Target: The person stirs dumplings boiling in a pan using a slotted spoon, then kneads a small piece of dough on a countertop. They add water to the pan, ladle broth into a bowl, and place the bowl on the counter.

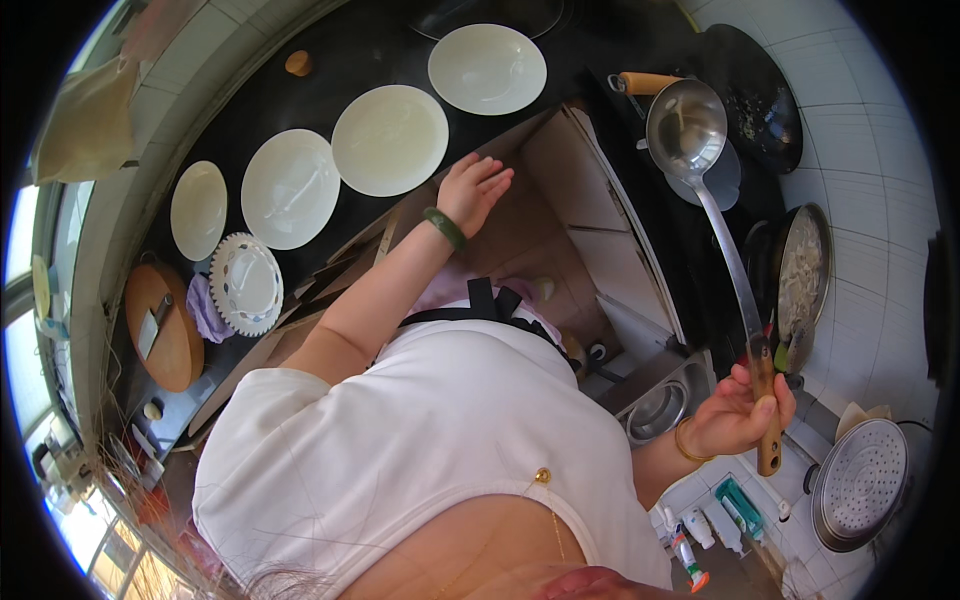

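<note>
In my right hand (pixel 739 409) is a metal ladle (pixel 724 225) gripped by its wooden handle, with its round bowl raised at the upper right over the dark counter. My left hand (pixel 476 191), a green bangle at its wrist, holds nothing, and its fingers are extended. Just beyond it on the black countertop stands a white dish (pixel 390 140). More white dishes curve along the counter: one at the top (pixel 487 69), one to the left (pixel 291 189) and a narrower-looking one (pixel 199 211) farther left. A scalloped plate with a patterned rim (pixel 246 281) sits nearest the counter edge.
A knife (pixel 152 330) lies on a round wooden cutting board (pixel 184 352), beside a purple cloth (pixel 206 307). At right are a pan of pale food (pixel 802 262), a dark round pan or lid (pixel 757 97), a metal sink (pixel 697 375) and a perforated steamer tray (pixel 866 476).
</note>
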Demonstrator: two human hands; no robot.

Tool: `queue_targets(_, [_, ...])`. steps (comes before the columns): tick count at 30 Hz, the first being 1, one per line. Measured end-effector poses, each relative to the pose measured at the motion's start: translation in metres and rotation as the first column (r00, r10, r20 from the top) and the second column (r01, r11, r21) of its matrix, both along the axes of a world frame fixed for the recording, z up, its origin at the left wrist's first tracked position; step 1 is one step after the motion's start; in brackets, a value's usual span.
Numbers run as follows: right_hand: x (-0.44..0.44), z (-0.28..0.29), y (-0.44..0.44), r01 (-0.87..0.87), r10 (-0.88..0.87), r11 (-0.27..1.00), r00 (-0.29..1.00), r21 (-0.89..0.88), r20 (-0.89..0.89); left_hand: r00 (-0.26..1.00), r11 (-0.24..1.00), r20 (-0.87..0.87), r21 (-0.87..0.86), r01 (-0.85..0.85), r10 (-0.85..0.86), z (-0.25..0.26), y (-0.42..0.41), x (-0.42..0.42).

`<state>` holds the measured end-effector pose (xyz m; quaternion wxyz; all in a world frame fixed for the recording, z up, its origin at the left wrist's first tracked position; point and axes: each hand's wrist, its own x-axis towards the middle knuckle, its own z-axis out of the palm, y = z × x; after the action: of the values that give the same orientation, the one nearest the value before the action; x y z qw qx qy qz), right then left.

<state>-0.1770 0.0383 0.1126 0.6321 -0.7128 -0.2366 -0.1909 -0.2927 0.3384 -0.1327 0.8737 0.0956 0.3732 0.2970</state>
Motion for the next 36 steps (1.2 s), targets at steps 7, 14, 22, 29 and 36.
queue_targets(7, [-0.001, 0.009, -0.063, 0.203, -0.201, 0.974, 0.979, 0.096, -0.032, 0.928, 0.927, -0.073, 0.123, -0.354, 0.364, -0.042, 0.075, 0.098])
queue_targets(14, [0.034, 0.046, -0.132, 0.403, -0.415, 0.888, 0.91, 0.223, 0.007, 0.952, 0.926, -0.092, 0.277, -0.256, 0.291, -0.06, 0.083, 0.092])
queue_targets(22, [0.095, 0.053, -0.209, 0.346, -0.34, 0.931, 0.938, -0.116, 0.073, 0.988, 0.907, -0.144, 0.422, 0.007, 0.059, 0.025, -0.063, 0.047])
queue_targets(29, [0.147, 0.04, -0.266, 0.113, -0.151, 0.902, 0.987, -0.417, -0.06, 0.943, 0.813, -0.065, 0.489, 0.316, -0.327, 0.09, -0.176, 0.075])
queue_targets(36, [0.193, 0.037, -0.295, 0.009, 0.125, 0.736, 0.981, -0.677, 0.149, 0.793, 0.669, -0.056, 0.504, 0.547, -0.607, 0.137, -0.225, 0.145])
